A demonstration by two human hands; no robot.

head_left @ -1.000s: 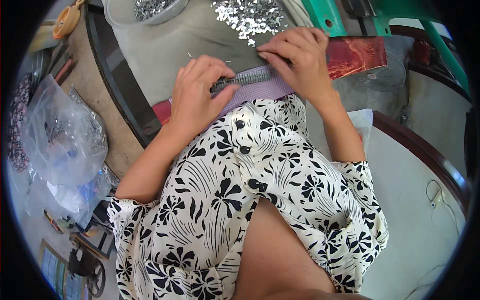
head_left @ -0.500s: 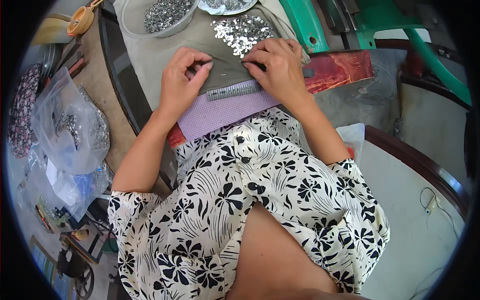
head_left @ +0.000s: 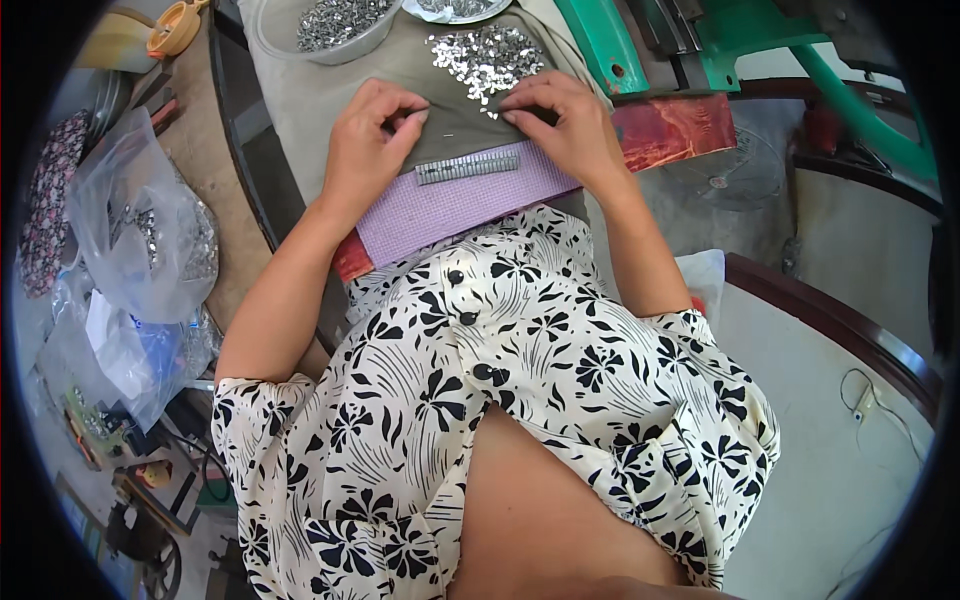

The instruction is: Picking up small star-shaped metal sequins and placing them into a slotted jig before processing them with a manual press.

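Observation:
My left hand (head_left: 368,138) rests over the dark grey-green cloth (head_left: 465,125), its thumb and forefinger pinched together; whatever is between them is hidden. Across from it, my right hand (head_left: 568,118) is also pinched, fingertips at the near edge of a loose pile of small shiny metal pieces (head_left: 488,58). I cannot make out what that pinch holds. Nearer to me, a ribbed grey strip made of several small metal pieces in a row (head_left: 468,168) lies along the top of a lilac woven mat (head_left: 440,212). One tiny bright piece (head_left: 448,135) sits alone on the cloth between my hands.
A clear plastic tub of metal pieces (head_left: 335,25) and a silver dish (head_left: 455,10) stand at the back. Green machine frame (head_left: 600,50) rises at the back right, beside a red patterned board (head_left: 680,132). Plastic bags (head_left: 140,240) and an orange strainer-like item (head_left: 175,30) are at left.
My right hand has drawn slightly to the right, widening the gap between my hands. My left fingertips are a little farther from the ribbed strip. The whole view has shifted slightly.

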